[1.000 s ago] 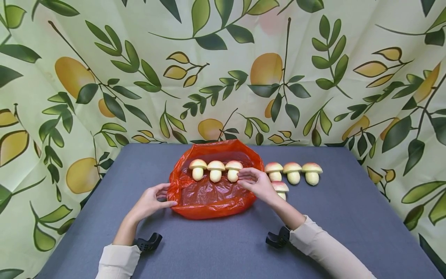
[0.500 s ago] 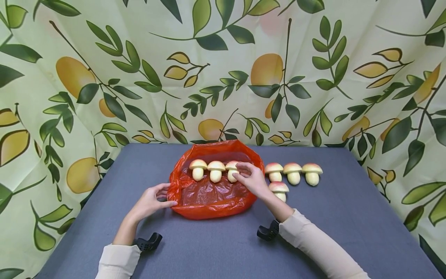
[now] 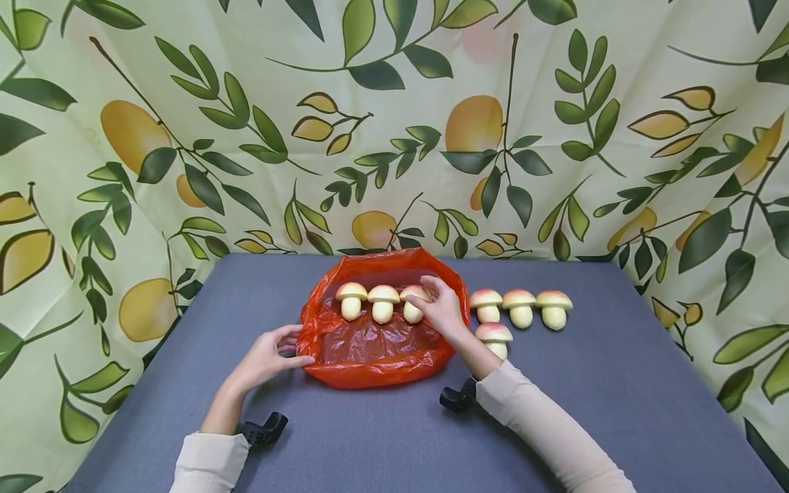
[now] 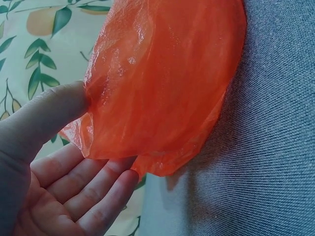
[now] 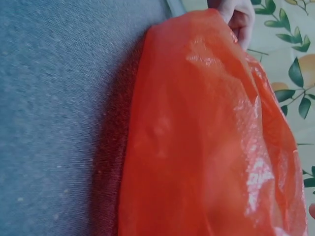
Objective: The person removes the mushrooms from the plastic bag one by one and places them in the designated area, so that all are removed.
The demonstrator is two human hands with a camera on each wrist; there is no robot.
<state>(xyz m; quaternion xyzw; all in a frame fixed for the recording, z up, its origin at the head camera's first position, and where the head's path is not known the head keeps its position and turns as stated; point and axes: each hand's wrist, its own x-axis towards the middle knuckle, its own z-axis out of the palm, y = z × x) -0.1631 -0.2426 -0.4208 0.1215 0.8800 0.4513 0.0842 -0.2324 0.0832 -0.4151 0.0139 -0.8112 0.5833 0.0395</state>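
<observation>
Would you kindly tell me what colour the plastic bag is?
The plastic bag is red-orange, seen best in the left wrist view.

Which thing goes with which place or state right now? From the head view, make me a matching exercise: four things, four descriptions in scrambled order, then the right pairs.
Things
1. Left hand
2. Right hand
3. Red plastic bag
4. Loose mushrooms

Places and states
A. Outside the bag: three in a row, one nearer the camera
B. Touching the bag's left end
C. Spread open, with three inner mushrooms in it
D. At the rightmost inner mushroom

Right pairs
1-B; 2-D; 3-C; 4-A
</observation>
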